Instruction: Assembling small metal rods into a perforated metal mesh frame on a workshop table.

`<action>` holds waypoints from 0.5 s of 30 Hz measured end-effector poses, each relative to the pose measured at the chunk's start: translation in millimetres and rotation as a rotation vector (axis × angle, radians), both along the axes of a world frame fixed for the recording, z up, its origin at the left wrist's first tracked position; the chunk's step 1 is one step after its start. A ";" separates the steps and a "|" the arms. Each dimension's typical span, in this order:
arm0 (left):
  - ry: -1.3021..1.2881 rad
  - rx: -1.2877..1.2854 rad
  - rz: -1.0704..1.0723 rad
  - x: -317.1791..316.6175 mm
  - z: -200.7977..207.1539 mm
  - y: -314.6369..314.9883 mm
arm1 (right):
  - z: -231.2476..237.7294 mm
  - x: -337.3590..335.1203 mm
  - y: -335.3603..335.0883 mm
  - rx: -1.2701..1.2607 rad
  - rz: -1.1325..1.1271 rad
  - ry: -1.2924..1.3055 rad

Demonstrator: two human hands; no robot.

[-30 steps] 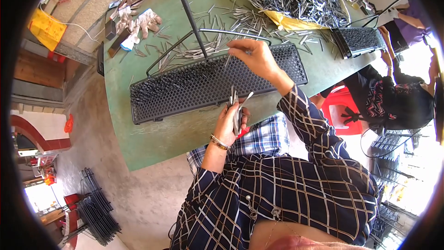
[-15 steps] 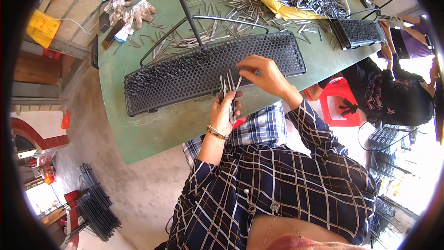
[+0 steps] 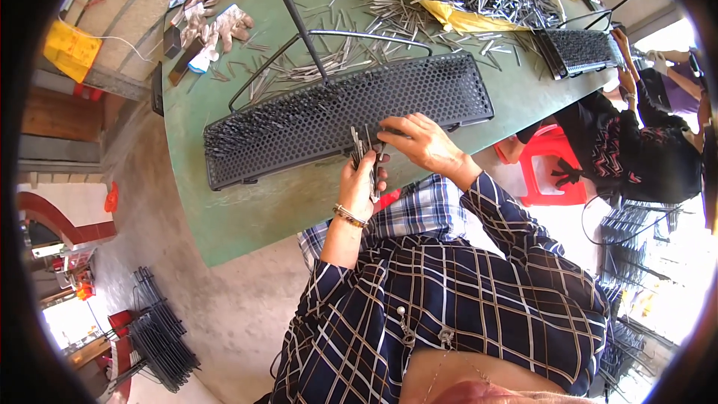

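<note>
My left hand (image 3: 360,179) is closed round a bundle of thin grey metal strips (image 3: 356,142), which stick up out of the fist near the front edge of a black perforated metal panel (image 3: 299,138). Beside the bundle's top, my right hand (image 3: 426,141) has its thumb and fingers pinched together; what lies between the fingertips is too small to make out. The long panel lies slantwise on a green table (image 3: 247,217). Dark strips stand packed in its holes at the left end and along the far side, while many holes nearer me show bare.
Loose strips (image 3: 336,52) lie scattered behind the panel, by a yellow sack (image 3: 467,19) heaped with more. A black rod (image 3: 292,7) rises from the panel's far side. Gloves (image 3: 224,26) lie far left. At right, another person (image 3: 636,146) works at a second panel (image 3: 583,52) near a red stool (image 3: 550,164).
My right hand has dropped a little toward me, from over the panel's holes to the top of the strips in my left hand. The left hand stays nearly in place.
</note>
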State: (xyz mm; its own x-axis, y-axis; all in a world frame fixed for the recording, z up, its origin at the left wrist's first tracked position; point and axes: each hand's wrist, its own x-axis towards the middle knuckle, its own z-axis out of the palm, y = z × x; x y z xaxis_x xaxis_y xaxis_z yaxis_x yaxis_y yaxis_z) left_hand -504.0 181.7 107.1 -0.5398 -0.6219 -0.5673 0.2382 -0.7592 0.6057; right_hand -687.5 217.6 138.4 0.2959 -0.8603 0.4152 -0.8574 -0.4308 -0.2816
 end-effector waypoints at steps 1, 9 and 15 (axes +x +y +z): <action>0.003 -0.004 0.001 0.0 -0.4 -0.2 | 4.6 -1.3 -1.2 -0.033 -0.010 0.020; 0.007 -0.038 -0.103 -6.5 1.1 3.2 | 10.6 -2.0 -57.6 0.321 -0.422 -1.022; -0.009 -0.014 -0.079 2.0 0.5 4.3 | -10.1 -5.2 -89.4 0.252 -0.420 -0.913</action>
State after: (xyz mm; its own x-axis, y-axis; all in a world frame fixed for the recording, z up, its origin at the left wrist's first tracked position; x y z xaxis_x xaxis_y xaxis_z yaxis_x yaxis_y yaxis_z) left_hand -502.0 186.0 107.6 -0.5827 -0.5852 -0.5638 0.1725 -0.7671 0.6179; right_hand -692.7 128.2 128.4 -0.3849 -0.9146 0.1242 -0.3394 0.0151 -0.9405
